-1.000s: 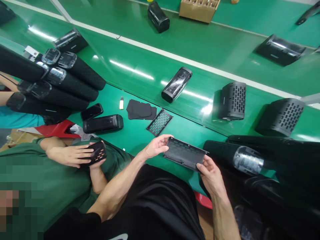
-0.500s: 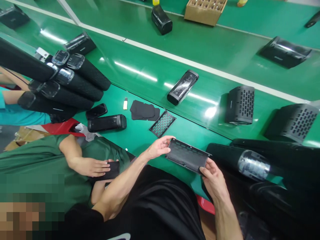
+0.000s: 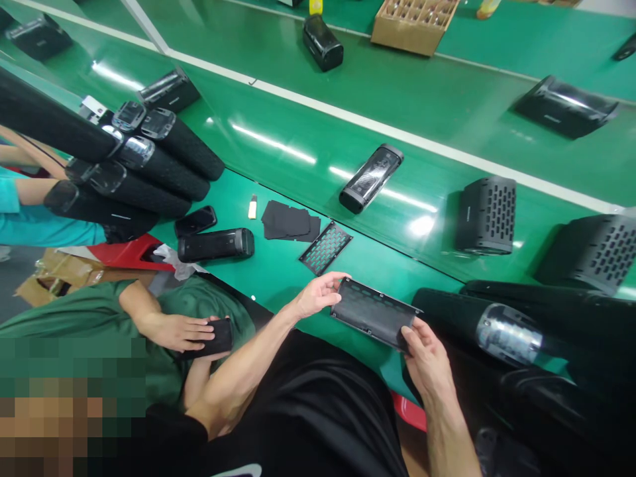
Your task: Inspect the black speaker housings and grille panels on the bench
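Note:
A black perforated speaker panel [image 3: 373, 313] is held between both my hands just above the near edge of the green table [image 3: 278, 271]. My left hand [image 3: 318, 296] pinches its left end with thumb and fingers. My right hand [image 3: 424, 354] grips its right end. A flat black grille [image 3: 325, 248] lies on the table just beyond the panel, next to a stack of black fabric sheets [image 3: 287, 220].
A person in green at my left holds a black part [image 3: 216, 338]. Stacks of black speaker tubes lie at the left [image 3: 149, 169] and right [image 3: 507, 331]. A speaker [image 3: 216, 245] and phone [image 3: 195, 220] rest on the table. Speakers [image 3: 371, 177] [image 3: 487, 215] ride the conveyor belt [image 3: 397, 86]; a cardboard box [image 3: 415, 23] sits beyond.
The view has shifted slightly, while my hands keep the panel in the same grip. The neighbouring person's hands have lowered and turned their black part.

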`<state>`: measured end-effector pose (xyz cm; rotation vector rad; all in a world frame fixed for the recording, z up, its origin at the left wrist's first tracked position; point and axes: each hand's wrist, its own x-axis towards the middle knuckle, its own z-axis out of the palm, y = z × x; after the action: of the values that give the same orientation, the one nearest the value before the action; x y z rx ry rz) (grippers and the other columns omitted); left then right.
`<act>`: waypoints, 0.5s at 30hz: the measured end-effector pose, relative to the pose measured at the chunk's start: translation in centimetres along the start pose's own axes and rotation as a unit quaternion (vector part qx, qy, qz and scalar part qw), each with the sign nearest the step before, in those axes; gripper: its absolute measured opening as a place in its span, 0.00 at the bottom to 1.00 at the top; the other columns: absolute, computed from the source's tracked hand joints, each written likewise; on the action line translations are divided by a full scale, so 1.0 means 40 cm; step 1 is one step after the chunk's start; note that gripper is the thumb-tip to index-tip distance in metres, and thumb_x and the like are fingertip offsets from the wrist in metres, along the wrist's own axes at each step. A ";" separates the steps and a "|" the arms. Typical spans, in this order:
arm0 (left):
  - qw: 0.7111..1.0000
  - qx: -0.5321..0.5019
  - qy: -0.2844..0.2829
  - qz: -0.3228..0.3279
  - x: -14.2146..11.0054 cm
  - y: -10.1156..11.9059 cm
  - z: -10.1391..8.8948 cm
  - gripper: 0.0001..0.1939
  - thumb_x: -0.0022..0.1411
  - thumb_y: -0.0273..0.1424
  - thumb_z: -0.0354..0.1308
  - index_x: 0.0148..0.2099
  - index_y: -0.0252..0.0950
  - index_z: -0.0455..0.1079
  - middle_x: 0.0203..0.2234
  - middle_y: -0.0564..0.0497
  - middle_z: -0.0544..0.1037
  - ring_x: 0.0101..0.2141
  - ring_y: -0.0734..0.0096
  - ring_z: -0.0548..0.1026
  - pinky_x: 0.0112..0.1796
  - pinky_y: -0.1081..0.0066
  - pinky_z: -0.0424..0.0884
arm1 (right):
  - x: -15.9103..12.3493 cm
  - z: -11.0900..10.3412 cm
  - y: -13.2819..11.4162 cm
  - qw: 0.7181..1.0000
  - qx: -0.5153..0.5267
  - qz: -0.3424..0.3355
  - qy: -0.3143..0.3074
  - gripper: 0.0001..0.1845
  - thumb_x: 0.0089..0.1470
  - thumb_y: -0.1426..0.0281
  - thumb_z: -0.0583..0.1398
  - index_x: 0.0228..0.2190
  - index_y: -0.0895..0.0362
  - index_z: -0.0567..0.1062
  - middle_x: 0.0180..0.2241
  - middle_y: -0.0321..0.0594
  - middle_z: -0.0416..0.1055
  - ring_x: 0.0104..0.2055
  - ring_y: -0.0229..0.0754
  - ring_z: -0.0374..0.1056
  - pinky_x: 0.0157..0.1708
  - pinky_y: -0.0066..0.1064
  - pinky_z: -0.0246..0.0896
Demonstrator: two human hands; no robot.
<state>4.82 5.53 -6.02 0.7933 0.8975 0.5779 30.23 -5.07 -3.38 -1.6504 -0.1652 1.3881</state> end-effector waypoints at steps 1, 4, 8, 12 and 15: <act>1.000 0.002 0.001 0.000 0.000 0.001 0.000 0.34 0.55 0.34 0.69 0.63 0.35 0.70 0.37 0.51 0.73 0.33 0.75 0.69 0.36 0.74 0.64 | 0.000 0.000 0.000 1.000 -0.002 -0.001 0.000 0.28 0.36 0.56 0.79 0.40 0.51 0.83 0.41 0.41 0.82 0.42 0.47 0.77 0.43 0.36 0.73; 1.000 0.004 0.004 -0.002 -0.001 0.004 0.001 0.34 0.55 0.34 0.69 0.63 0.35 0.70 0.36 0.51 0.72 0.32 0.76 0.68 0.35 0.74 0.64 | 0.000 -0.001 -0.001 1.000 -0.003 -0.004 0.000 0.28 0.36 0.56 0.79 0.39 0.51 0.83 0.41 0.41 0.82 0.41 0.48 0.77 0.42 0.37 0.73; 1.000 -0.001 0.004 -0.007 0.002 0.001 0.001 0.34 0.55 0.34 0.68 0.63 0.35 0.69 0.35 0.53 0.72 0.30 0.77 0.66 0.33 0.74 0.62 | -0.005 0.006 -0.013 1.000 0.008 0.017 0.007 0.29 0.33 0.56 0.80 0.38 0.52 0.83 0.36 0.40 0.81 0.35 0.43 0.75 0.35 0.32 0.71; 1.000 -0.009 0.004 -0.014 0.009 -0.012 -0.004 0.34 0.55 0.34 0.68 0.64 0.35 0.69 0.37 0.51 0.73 0.30 0.77 0.68 0.32 0.75 0.62 | -0.009 0.015 -0.023 0.999 0.008 0.031 0.013 0.30 0.32 0.55 0.80 0.38 0.53 0.83 0.32 0.38 0.80 0.31 0.42 0.73 0.33 0.31 0.69; 1.000 -0.019 -0.002 -0.018 0.014 -0.021 -0.009 0.35 0.55 0.34 0.68 0.64 0.35 0.68 0.40 0.49 0.75 0.31 0.76 0.70 0.33 0.74 0.63 | -0.003 0.012 -0.017 1.000 0.001 0.024 0.007 0.30 0.33 0.54 0.79 0.39 0.52 0.83 0.33 0.39 0.80 0.32 0.44 0.74 0.33 0.33 0.70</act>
<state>4.89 5.56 -7.10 0.7426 0.8918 0.5607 30.09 -4.50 -2.75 -1.6727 -0.1175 1.4116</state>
